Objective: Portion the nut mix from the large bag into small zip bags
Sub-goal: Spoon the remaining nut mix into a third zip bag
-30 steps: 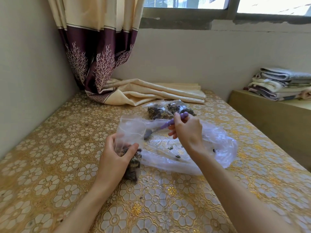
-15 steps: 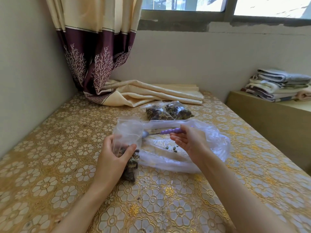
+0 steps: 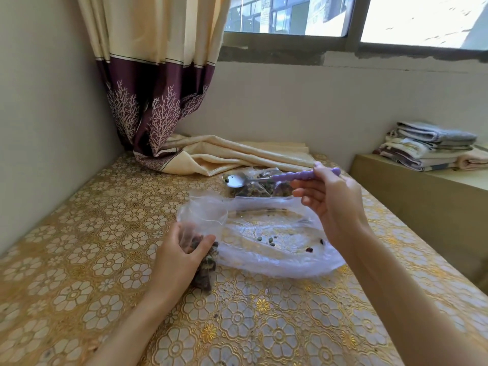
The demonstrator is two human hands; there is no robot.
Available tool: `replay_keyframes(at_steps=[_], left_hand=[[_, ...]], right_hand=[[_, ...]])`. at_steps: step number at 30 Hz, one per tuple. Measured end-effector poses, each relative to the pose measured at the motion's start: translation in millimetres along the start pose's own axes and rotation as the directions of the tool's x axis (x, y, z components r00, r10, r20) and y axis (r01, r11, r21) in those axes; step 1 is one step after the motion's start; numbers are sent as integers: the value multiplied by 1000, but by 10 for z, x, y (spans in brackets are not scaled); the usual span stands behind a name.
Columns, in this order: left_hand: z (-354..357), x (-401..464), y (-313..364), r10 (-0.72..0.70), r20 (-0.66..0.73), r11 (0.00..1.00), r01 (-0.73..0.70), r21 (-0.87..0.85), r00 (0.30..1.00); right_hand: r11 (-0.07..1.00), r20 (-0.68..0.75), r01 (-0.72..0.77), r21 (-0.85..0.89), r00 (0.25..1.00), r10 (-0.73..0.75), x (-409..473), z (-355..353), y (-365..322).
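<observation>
**Spoon Withdrawn From Large Bag – Last Portion Nearly Complete**

Your right hand (image 3: 331, 202) pinches the purple handle of the spoon (image 3: 277, 178) between thumb and curled fingers. Half a second ago the spoon lay low at the bag mouth; it is now raised clear, bowl empty. Your left hand (image 3: 179, 256) grips the small zip bag (image 3: 204, 262), fingers curled round its neck, mouth held open; nut mix fills its lower part. The large bag (image 3: 269, 239) lies flat on the patterned tablecloth (image 3: 105, 233), touching the small bag, with only scattered nuts left inside. Two filled zip bags (image 3: 260, 188) rest just behind it. Judge the remaining yield as minor; sealing probably follows
</observation>
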State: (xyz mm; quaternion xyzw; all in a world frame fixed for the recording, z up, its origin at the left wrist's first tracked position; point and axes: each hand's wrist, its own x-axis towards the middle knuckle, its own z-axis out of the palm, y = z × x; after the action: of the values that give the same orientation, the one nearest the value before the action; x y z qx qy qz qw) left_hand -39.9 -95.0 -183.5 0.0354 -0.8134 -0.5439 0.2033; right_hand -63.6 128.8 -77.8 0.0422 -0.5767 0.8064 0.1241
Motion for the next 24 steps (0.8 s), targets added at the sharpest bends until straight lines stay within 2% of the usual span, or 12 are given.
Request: replay_keyframes(at_steps=[2, 5, 9, 13, 17, 21, 24], left_hand=[[0, -3, 9, 6, -1, 1000, -6, -2, 1000], [-2, -2, 14, 5, 1, 1000, -5, -4, 1000], [-11, -3, 15, 12, -6, 1000, -12, 23, 1000], [-14, -3, 24, -1, 8, 1000, 1, 7, 1000], [-12, -2, 35, 9, 4, 1000, -9, 5, 1000], [-17, 4, 42, 0, 1, 1000, 0, 17, 1000], [-23, 3, 38, -3, -1, 999, 3, 36, 1000]], right_hand=[[998, 117, 69, -14, 991, -67, -66, 55, -63], [972, 315, 200, -121, 937, -153, -160, 124, -94], [930, 430, 289, -226, 886, -171, -199, 136, -79], [951, 376, 264, -163, 908, -188, -166, 49, -98], [950, 229, 274, -148, 944, -237, -83, -132, -61], [874, 65, 269, -404, 962, -266, 38, -356, 75], [772, 13, 236, -591, 959, -283, 76, -524, 166]])
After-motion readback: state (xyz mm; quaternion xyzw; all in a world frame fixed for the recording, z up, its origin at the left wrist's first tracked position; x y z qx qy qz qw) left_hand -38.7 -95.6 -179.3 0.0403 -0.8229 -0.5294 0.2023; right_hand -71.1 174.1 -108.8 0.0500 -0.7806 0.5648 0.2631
